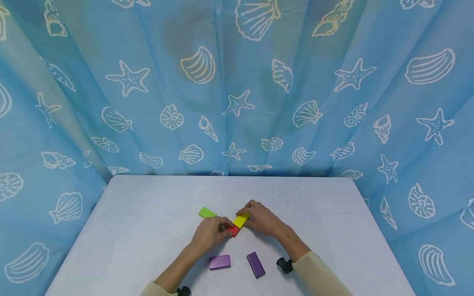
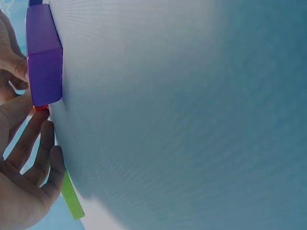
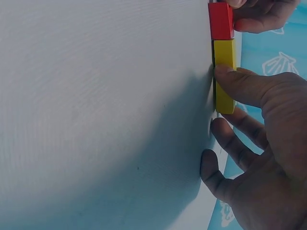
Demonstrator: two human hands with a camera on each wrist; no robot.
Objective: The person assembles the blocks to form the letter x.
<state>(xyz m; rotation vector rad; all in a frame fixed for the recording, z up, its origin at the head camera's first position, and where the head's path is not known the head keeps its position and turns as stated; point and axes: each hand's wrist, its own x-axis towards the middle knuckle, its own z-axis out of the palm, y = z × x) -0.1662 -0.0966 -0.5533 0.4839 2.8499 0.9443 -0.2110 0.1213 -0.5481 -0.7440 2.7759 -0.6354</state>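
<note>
A yellow block (image 1: 241, 220) and a red block (image 1: 235, 231) lie end to end on the white table, at a slant. My right hand (image 1: 262, 219) pinches the yellow one, with the thumb against its near side in the right wrist view. From the left, my left hand (image 1: 210, 235) holds the red block between thumb and fingers and hides part of it. Just behind the left hand lies a light green block (image 1: 206, 212). In the left wrist view a purple block (image 2: 45, 55) stands in front of the red one and covers most of it.
Nearer to me, two purple blocks rest on the table (image 1: 148, 230): one lying crosswise (image 1: 220, 262) by the left forearm, the other slanted (image 1: 256, 264) between the forearms. A blue curtain (image 1: 237, 131) with white shells and starfish hangs behind the table's far edge.
</note>
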